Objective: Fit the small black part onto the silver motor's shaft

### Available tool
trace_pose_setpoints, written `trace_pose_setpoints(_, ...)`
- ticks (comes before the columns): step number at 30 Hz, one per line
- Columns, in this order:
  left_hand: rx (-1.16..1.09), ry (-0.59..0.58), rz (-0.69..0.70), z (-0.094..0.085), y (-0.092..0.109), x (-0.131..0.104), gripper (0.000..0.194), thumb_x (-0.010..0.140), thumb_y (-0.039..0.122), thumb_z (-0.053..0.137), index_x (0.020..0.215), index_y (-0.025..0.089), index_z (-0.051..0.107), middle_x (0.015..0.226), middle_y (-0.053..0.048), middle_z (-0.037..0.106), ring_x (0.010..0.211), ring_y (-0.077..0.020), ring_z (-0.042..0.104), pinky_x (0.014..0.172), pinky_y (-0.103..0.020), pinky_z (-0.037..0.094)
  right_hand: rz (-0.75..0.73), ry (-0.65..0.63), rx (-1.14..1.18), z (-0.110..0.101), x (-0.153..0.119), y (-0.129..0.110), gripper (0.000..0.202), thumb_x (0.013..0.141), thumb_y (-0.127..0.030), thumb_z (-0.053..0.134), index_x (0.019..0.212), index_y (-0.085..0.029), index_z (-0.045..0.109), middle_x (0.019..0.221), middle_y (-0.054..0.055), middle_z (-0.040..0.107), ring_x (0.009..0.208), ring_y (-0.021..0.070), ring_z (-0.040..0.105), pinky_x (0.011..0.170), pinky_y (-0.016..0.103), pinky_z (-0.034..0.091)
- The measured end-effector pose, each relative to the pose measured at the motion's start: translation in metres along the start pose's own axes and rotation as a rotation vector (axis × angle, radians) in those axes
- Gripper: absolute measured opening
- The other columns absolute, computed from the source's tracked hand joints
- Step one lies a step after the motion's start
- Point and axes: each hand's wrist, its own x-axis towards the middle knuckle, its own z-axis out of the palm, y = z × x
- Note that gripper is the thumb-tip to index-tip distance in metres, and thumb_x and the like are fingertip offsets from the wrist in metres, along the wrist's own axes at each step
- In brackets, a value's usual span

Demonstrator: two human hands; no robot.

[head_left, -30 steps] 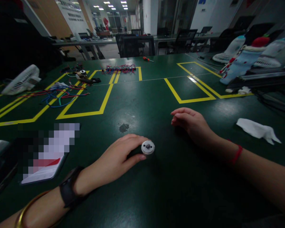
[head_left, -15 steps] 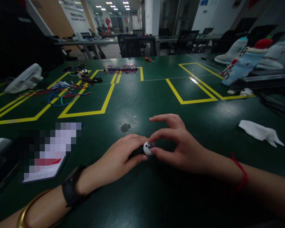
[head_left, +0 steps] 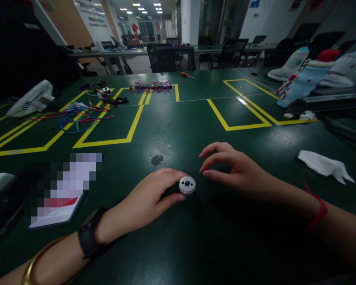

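My left hand [head_left: 154,194] wraps its thumb and fingers round the side of a small silver motor [head_left: 187,185], which stands upright on the dark green table. On the motor's round end face I see a dark centre with a smaller dark hole on either side. To the right, a short gap away from the motor, is my right hand [head_left: 233,164]. Its thumb and index fingertip are pinched on a tiny dark piece [head_left: 202,174], too small to make out. The other fingers of that hand are curled above.
A phone [head_left: 63,198] with a blurred screen lies left of my left hand. White tissue [head_left: 326,164] lies at the right. Farther back are tangled wires [head_left: 77,118], a white fan [head_left: 32,99], a screwdriver [head_left: 186,75] and a blue bottle [head_left: 304,83]. Yellow tape marks the table.
My right hand has drawn back to the right, off the motor's end face, with the tiny dark piece at its fingertips. My left hand keeps its place on the motor.
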Motion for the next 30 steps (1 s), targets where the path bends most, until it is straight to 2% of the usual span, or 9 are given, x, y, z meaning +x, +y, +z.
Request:
trace_pose_setpoints(3,0.006,0.003,-0.002,-0.001,0.000,0.000,0.037,0.096,0.028,0.058,0.131,0.032,0.050,0.124,0.000,0.059,0.115,-0.0205,0.053,0.099,-0.036,0.042,0.014,-0.208,-0.031,-0.004,-0.003,0.012,0.016,0.088,-0.036,0.065,0.095,-0.023,0.072,0.115,0.007,0.056,0.113,0.0239,0.050,0.098,0.042,0.040)
trace_pose_setpoints(6,0.010,-0.004,-0.008,-0.001,0.000,-0.001,0.037,0.096,0.028,0.058,0.132,0.032,0.050,0.124,-0.001,0.059,0.115,-0.0210,0.053,0.099,-0.037,0.043,0.014,-0.325,-0.064,-0.003,-0.003,0.018,0.018,0.088,-0.039,0.065,0.096,-0.026,0.074,0.115,0.006,0.055,0.113,0.0251,0.047,0.098,0.044,0.039)
trace_pose_setpoints(10,0.012,-0.002,-0.009,-0.001,0.000,-0.001,0.037,0.096,0.028,0.058,0.132,0.032,0.050,0.124,-0.002,0.059,0.114,-0.0221,0.053,0.097,-0.038,0.044,-0.001,-0.365,-0.079,-0.001,-0.002,0.019,0.016,0.087,-0.037,0.066,0.095,-0.027,0.076,0.114,0.006,0.056,0.113,0.0261,0.046,0.098,0.046,0.036)
trace_pose_setpoints(21,0.008,0.005,-0.005,-0.001,0.001,-0.001,0.036,0.096,0.027,0.057,0.131,0.031,0.051,0.122,-0.002,0.061,0.111,-0.0219,0.055,0.095,-0.036,0.045,-0.023,-0.348,-0.044,-0.003,-0.002,0.021,0.015,0.086,-0.034,0.067,0.097,-0.030,0.076,0.114,0.005,0.058,0.113,0.0258,0.048,0.098,0.047,0.038)
trace_pose_setpoints(24,0.005,0.007,-0.001,-0.001,0.001,0.000,0.036,0.096,0.027,0.058,0.131,0.031,0.051,0.123,-0.001,0.061,0.112,-0.0208,0.055,0.096,-0.035,0.045,0.004,-0.269,0.065,-0.005,-0.001,0.022,0.016,0.085,-0.034,0.068,0.096,-0.025,0.075,0.110,0.006,0.059,0.108,0.0232,0.053,0.096,0.042,0.041)
trace_pose_setpoints(27,0.001,0.009,0.002,-0.002,0.001,-0.001,0.036,0.096,0.028,0.057,0.131,0.031,0.051,0.124,-0.002,0.060,0.113,-0.0211,0.055,0.097,-0.036,0.044,0.124,-0.051,0.263,-0.005,0.000,0.027,0.017,0.086,-0.035,0.067,0.090,-0.019,0.071,0.095,0.004,0.063,0.090,0.0187,0.059,0.081,0.035,0.047)
trace_pose_setpoints(30,0.002,-0.001,-0.003,-0.001,0.001,-0.001,0.037,0.097,0.028,0.056,0.133,0.030,0.050,0.127,-0.003,0.059,0.115,-0.0216,0.054,0.099,-0.038,0.043,0.321,0.180,0.485,-0.003,0.001,0.036,0.020,0.086,-0.038,0.066,0.084,-0.019,0.068,0.079,0.001,0.064,0.072,0.0157,0.059,0.066,0.029,0.045)
